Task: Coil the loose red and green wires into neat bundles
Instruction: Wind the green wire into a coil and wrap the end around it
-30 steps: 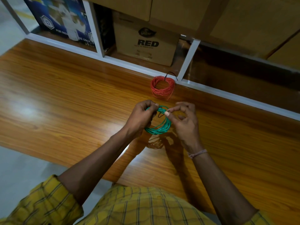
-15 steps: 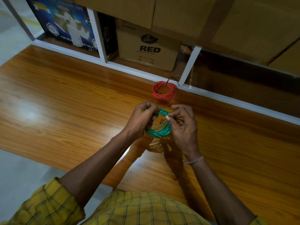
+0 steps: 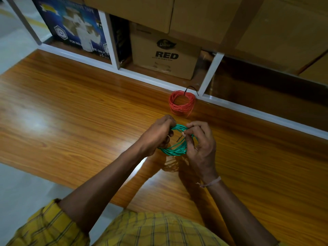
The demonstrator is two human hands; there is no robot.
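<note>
A coil of green wire (image 3: 174,150) is held a little above the wooden table (image 3: 71,121), between both hands. My left hand (image 3: 157,135) grips the coil's left side with curled fingers. My right hand (image 3: 200,146) holds the right side, and its thumb and forefinger pinch a short dark tie or wire end at the coil's middle. A coiled red wire (image 3: 182,103) with a black tie at its top lies on the table beyond my hands, near the white shelf rail.
A white-framed shelf (image 3: 156,80) runs along the table's far edge. It holds a cardboard box marked RED (image 3: 165,57) and a blue printed box (image 3: 74,29). More cardboard boxes sit above. Grey floor shows at the left.
My hands have stayed on the green coil with small finger movements. My right thumb and forefinger have shifted toward the coil's middle. The view has tilted slightly.
</note>
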